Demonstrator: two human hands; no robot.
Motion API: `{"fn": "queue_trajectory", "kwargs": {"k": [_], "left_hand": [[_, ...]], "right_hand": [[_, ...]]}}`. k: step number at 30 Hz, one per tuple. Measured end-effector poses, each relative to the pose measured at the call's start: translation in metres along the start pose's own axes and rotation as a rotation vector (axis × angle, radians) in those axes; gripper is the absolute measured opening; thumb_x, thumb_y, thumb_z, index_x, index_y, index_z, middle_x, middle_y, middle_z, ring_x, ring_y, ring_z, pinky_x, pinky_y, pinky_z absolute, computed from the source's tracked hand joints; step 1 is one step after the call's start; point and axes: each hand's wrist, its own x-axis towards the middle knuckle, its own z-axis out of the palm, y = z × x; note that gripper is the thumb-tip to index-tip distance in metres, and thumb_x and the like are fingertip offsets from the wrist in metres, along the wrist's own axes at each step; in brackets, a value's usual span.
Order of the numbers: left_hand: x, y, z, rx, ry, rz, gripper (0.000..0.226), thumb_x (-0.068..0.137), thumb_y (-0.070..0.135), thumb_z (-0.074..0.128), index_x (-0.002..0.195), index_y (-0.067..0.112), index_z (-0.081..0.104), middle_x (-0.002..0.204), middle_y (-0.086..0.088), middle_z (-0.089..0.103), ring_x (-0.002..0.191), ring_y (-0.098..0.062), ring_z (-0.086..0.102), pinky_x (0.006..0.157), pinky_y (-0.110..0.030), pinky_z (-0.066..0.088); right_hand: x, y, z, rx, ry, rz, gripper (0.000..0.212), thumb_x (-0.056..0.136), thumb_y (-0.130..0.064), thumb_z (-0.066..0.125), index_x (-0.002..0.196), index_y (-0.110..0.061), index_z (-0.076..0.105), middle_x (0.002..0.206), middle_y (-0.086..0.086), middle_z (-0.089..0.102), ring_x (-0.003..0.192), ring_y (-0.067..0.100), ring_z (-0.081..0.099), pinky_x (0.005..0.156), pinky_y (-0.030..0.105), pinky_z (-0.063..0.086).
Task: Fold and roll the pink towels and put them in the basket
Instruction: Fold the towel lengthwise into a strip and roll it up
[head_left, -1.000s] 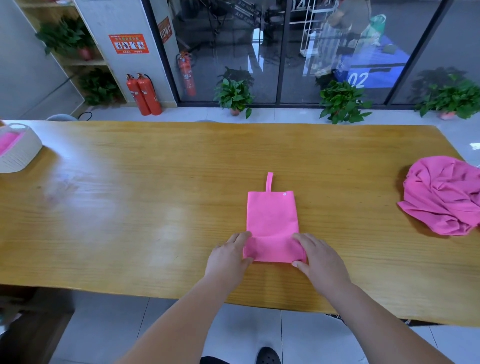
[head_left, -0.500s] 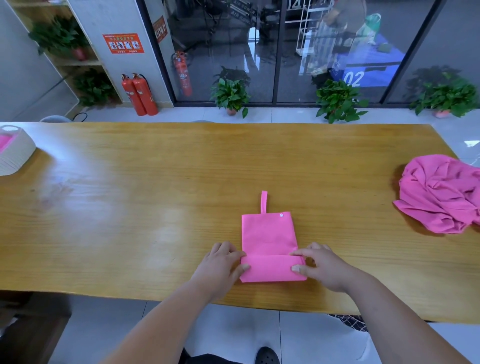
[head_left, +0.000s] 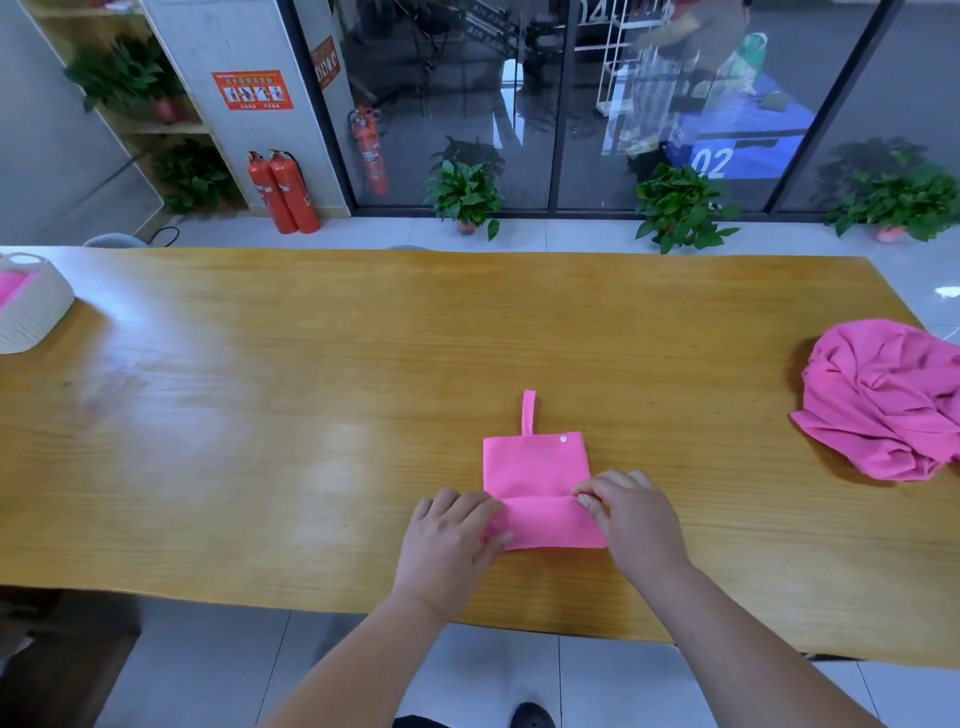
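Rolling the folded pink towel (head_left: 535, 467) near the front edge of the tabletop (head_left: 311, 389), with left hand (head_left: 449, 540) curled on the roll's left end and right hand (head_left: 631, 512) pinching its right: soft, light, likely to unroll, best gripped at both ends.

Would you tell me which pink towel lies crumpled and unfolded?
The crumpled pink cloth heap at the far right; the pink towel with the hanging loop lies folded flat.

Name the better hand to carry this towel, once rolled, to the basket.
Left, likely: the basket sits far left on the table, the left hand grips the towel at its left end; the right hand would cross over.
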Motion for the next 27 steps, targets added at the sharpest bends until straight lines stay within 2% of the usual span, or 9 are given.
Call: {"fn": "queue_trajectory", "kwargs": {"k": [3,5,8,10,12,15,19,24,27], "left_hand": [[-0.009,-0.003,0.001,0.050,-0.064,0.008,0.048,0.093,0.054,0.070,0.135,0.032,0.063,0.134,0.019,0.062,0.104,-0.015,0.057,0.082,-0.031,0.045],[-0.005,-0.002,0.000,0.063,-0.110,-0.025,0.051,0.091,0.051,0.072,0.137,0.032,0.062,0.135,0.019,0.061,0.105,-0.015,0.057,0.082,-0.031,0.046],[-0.001,0.002,-0.004,0.102,-0.164,-0.053,0.049,0.091,0.047,0.071,0.136,0.033,0.058,0.136,0.018,0.060,0.106,-0.015,0.057,0.083,-0.031,0.047],[-0.001,0.007,-0.005,0.097,-0.168,-0.085,0.044,0.093,0.043,0.070,0.134,0.034,0.055,0.137,0.018,0.058,0.106,-0.016,0.057,0.083,-0.032,0.048],[0.002,0.011,-0.006,0.062,-0.180,-0.150,0.041,0.098,0.041,0.064,0.137,0.037,0.050,0.142,0.019,0.055,0.112,-0.016,0.054,0.089,-0.032,0.046],[0.010,0.015,-0.009,0.027,-0.248,-0.193,0.049,0.101,0.047,0.056,0.147,0.039,0.041,0.152,0.022,0.045,0.127,-0.014,0.044,0.102,-0.031,0.040],[0.018,0.007,-0.012,-0.046,-0.344,-0.213,0.060,0.098,0.056,0.059,0.152,0.039,0.038,0.151,0.022,0.044,0.133,-0.012,0.037,0.109,-0.031,0.035],[0.020,-0.008,-0.020,-0.149,-0.596,-0.181,0.064,0.098,0.067,0.051,0.154,0.037,0.041,0.148,0.014,0.052,0.131,-0.015,0.038,0.111,-0.037,0.034],[0.021,-0.010,-0.022,-0.155,-0.644,-0.178,0.066,0.097,0.072,0.050,0.153,0.036,0.046,0.140,0.012,0.047,0.127,-0.015,0.035,0.113,-0.040,0.035]], "right_hand": [[0.000,-0.003,0.003,-0.152,0.085,-0.078,0.017,0.095,-0.022,0.073,0.103,-0.037,0.071,0.102,-0.022,0.063,0.095,0.013,0.050,0.074,0.033,0.048],[-0.004,-0.010,0.005,-0.188,0.150,-0.136,0.033,0.080,-0.004,0.079,0.097,-0.030,0.068,0.103,-0.015,0.062,0.094,0.018,0.053,0.071,0.032,0.044],[-0.020,-0.013,0.008,-0.225,0.209,-0.174,0.040,0.074,0.004,0.081,0.101,-0.024,0.068,0.105,-0.010,0.064,0.099,0.022,0.057,0.075,0.035,0.043],[-0.035,-0.008,0.013,-0.247,0.201,-0.172,0.037,0.086,-0.004,0.073,0.118,-0.022,0.069,0.119,-0.008,0.066,0.112,0.022,0.056,0.084,0.038,0.045],[-0.045,-0.003,0.015,-0.225,0.153,-0.149,0.036,0.100,-0.028,0.062,0.136,-0.022,0.062,0.136,-0.009,0.061,0.124,0.020,0.052,0.091,0.039,0.046],[-0.044,-0.003,0.012,-0.230,-0.002,-0.069,0.062,0.096,-0.051,0.067,0.150,-0.028,0.049,0.149,-0.015,0.050,0.134,0.016,0.046,0.099,0.038,0.047],[-0.023,-0.001,0.002,0.040,-0.170,0.059,0.064,0.093,-0.047,0.073,0.151,-0.037,0.048,0.151,-0.020,0.048,0.133,0.012,0.042,0.106,0.035,0.042],[-0.014,0.014,-0.022,0.241,-0.552,0.195,0.069,0.088,-0.051,0.078,0.150,-0.040,0.049,0.141,-0.012,0.049,0.129,0.013,0.039,0.113,0.036,0.037],[-0.020,0.012,-0.019,0.199,-0.478,0.085,0.066,0.087,-0.047,0.080,0.148,-0.042,0.053,0.144,-0.024,0.044,0.129,0.010,0.032,0.116,0.035,0.033]]}}
